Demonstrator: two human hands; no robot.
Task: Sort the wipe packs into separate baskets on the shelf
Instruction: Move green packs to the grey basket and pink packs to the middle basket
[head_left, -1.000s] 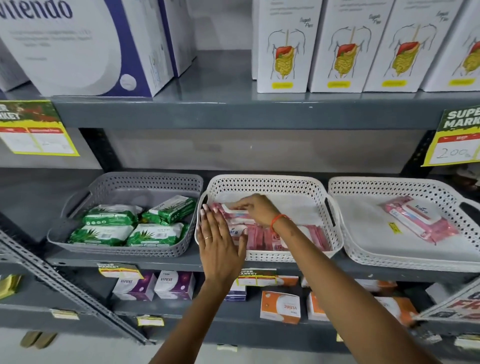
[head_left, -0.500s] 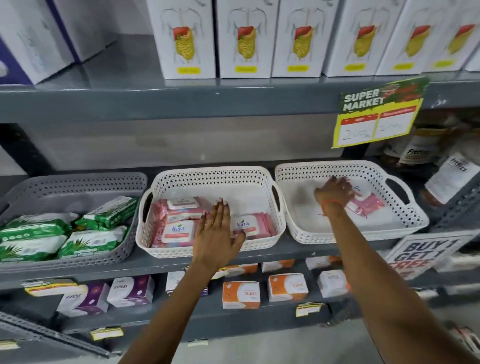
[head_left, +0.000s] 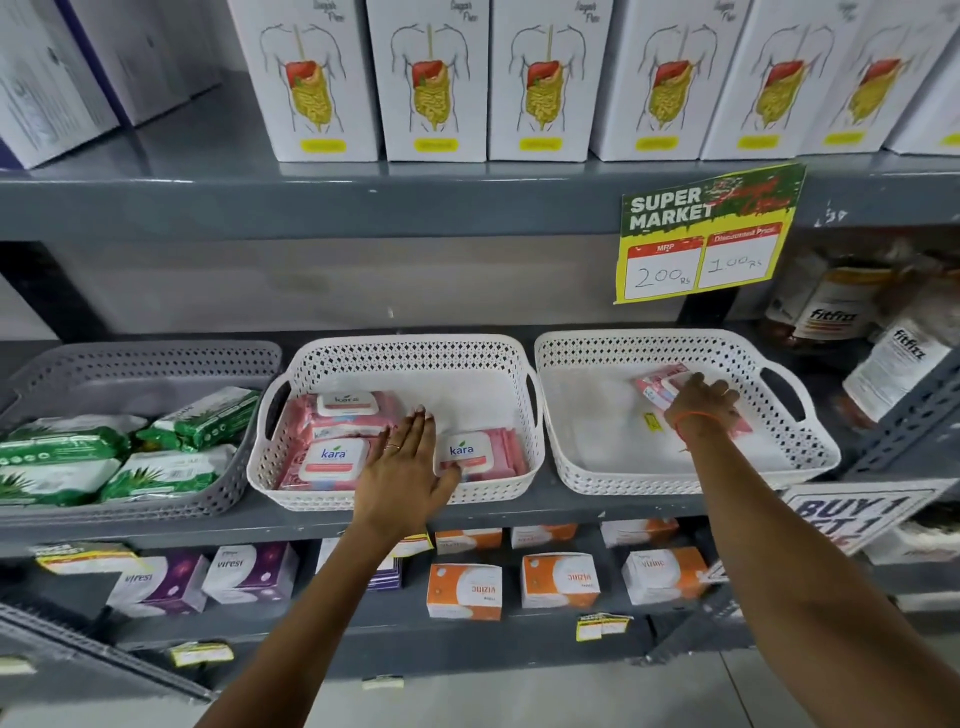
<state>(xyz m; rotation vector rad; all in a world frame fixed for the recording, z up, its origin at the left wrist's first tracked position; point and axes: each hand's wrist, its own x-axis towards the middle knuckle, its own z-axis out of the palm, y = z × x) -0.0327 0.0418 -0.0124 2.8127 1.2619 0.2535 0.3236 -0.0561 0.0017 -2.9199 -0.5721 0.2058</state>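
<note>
**One pink pack alone in the right basket**

While my right hand (head_left: 701, 402) reached deep into the white perforated plastic basket on the right (head_left: 810, 457), its fingers (head_left: 719, 388) lay draped over the lone pink soft wipe pack (head_left: 655, 385) there; whether they had closed on it or only rested on top, I could not tell, since the back of my hand hid the grip. That pack sat toward the back of the basket, its long axis running slantwise from far left to near right, with most of it under my palm and one end poking out to the left.

My left hand (head_left: 402, 470) was flat and spread, gripping nothing, over the front rim of the middle white perforated basket (head_left: 410, 348), with its thumb against a pink pack with a white "kara" lid (head_left: 462, 452). More pink packs (head_left: 332, 436) were stacked at the left of that basket. Green leaf-printed wipe packs (head_left: 109, 457) filled the grey perforated basket (head_left: 156, 364) at the far left.

I judged the right hand clearly the nearer one for the stray pack, and the middle basket lay to its left, just beside.
</note>
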